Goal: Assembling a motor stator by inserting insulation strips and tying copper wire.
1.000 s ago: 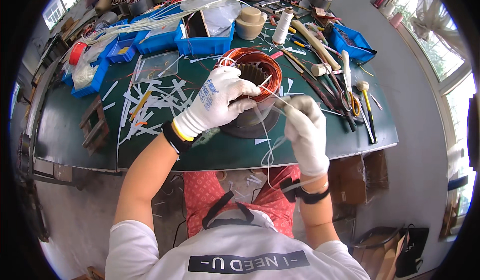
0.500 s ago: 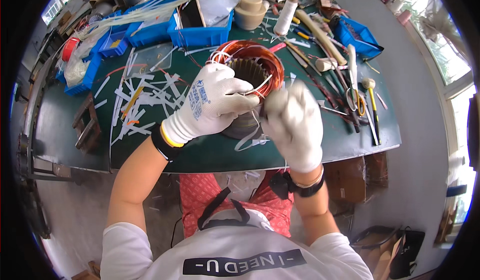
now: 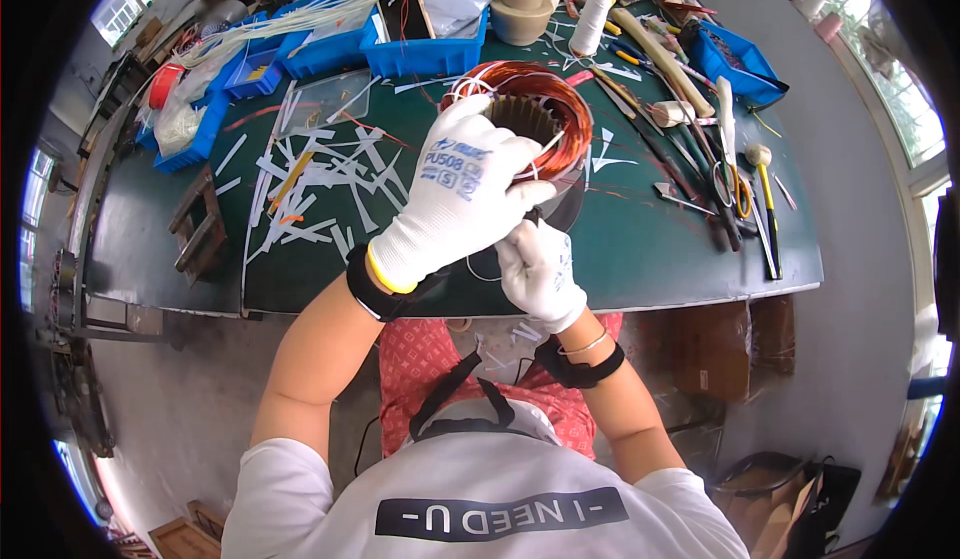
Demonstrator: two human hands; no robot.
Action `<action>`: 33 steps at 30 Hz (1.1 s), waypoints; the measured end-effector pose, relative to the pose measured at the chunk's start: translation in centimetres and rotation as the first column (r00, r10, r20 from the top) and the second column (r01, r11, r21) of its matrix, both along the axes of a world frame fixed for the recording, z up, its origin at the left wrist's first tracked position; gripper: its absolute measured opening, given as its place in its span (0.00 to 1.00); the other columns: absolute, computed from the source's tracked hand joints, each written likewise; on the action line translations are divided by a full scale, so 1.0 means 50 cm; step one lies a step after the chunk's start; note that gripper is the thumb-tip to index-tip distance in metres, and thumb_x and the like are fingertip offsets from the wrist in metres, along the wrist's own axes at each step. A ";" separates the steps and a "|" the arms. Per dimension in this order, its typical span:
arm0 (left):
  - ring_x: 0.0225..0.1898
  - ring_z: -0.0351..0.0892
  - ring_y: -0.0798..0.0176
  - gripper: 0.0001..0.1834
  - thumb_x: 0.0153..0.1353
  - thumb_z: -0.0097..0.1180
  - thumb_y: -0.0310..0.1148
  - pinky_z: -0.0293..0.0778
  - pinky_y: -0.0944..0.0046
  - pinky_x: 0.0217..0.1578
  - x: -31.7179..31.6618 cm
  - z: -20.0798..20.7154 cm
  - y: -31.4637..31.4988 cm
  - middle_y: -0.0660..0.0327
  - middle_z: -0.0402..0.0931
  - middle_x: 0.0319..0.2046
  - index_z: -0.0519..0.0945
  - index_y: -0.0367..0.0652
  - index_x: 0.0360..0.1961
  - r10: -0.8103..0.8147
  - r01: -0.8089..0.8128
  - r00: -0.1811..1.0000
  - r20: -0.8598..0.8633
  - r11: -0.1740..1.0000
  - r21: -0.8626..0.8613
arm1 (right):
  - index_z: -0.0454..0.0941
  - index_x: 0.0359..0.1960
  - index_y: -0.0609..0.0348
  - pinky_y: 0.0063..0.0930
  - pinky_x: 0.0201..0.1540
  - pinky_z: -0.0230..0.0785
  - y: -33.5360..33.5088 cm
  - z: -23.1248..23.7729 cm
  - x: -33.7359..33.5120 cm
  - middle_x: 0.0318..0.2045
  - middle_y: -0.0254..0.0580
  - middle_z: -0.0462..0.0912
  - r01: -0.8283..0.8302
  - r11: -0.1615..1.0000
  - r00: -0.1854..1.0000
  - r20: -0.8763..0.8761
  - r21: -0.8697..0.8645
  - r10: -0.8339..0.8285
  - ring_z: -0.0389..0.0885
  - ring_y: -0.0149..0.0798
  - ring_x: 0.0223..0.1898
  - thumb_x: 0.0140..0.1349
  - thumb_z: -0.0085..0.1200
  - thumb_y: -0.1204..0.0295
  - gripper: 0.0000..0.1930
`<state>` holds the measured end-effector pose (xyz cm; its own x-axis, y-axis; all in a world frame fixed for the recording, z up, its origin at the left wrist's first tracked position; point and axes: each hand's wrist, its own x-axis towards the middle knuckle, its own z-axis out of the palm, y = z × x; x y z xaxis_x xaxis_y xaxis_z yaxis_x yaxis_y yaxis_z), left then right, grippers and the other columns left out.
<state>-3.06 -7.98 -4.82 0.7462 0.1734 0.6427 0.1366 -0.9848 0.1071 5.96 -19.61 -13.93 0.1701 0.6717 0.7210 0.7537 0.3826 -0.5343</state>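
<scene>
the copper-wound stator (image 3: 540,109) sits near the counter's (image 3: 640,249) middle. the gloved left hand (image 3: 462,191) rests on its rim, fingers pressed together; the right hand (image 3: 538,271) below pinches a thin white cord (image 3: 478,271). scissors (image 3: 728,174) lie rightward.

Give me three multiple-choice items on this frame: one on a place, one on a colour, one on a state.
1. Where does the left hand rest?
A. on the copper-wound stator
B. on the scissors
C. on a blue bin

2. What colour is the table top?
A. red
B. dark green
C. yellow

3. How are the person's hands covered?
A. bare
B. black rubber gloves
C. white gloves

Answers:
1. A: the left hand lies over the near rim of the copper-wound stator.
2. B: bare patches between the white paper strips show dark green.
3. C: the left hand and the right hand both wear white gloves.
</scene>
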 end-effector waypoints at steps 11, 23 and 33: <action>0.37 0.77 0.51 0.15 0.45 0.69 0.40 0.66 0.49 0.55 -0.018 0.012 0.042 0.60 0.80 0.24 0.86 0.43 0.32 -0.177 0.184 0.981 0.079 0.978 -0.094 | 0.84 0.22 0.48 0.39 0.25 0.68 -0.845 -0.244 0.269 0.16 0.40 0.76 0.929 0.215 0.362 0.617 -0.301 -0.699 0.76 0.44 0.19 0.58 0.59 0.61 0.10; 0.48 0.74 0.51 0.21 0.41 0.72 0.46 0.69 0.51 0.48 -0.064 -0.001 -0.038 0.59 0.74 0.55 0.86 0.56 0.40 -0.034 0.031 0.999 0.026 0.991 0.129 | 0.63 0.67 0.61 0.28 0.36 0.74 -0.130 0.081 0.072 0.32 0.48 0.80 0.342 0.906 0.918 -0.115 -0.251 -0.379 0.77 0.35 0.26 0.52 0.68 0.72 0.39; 0.44 0.79 0.64 0.18 0.73 0.47 0.40 0.75 0.63 0.42 -0.208 -0.034 0.051 0.58 0.78 0.53 0.74 0.43 0.57 0.277 0.818 0.517 0.810 -0.440 -0.371 | 0.78 0.50 0.61 0.13 0.18 0.49 -0.016 0.151 0.199 0.23 0.25 0.73 -0.133 0.970 0.537 -0.838 -0.202 -0.101 0.58 0.15 0.18 0.68 0.55 0.61 0.17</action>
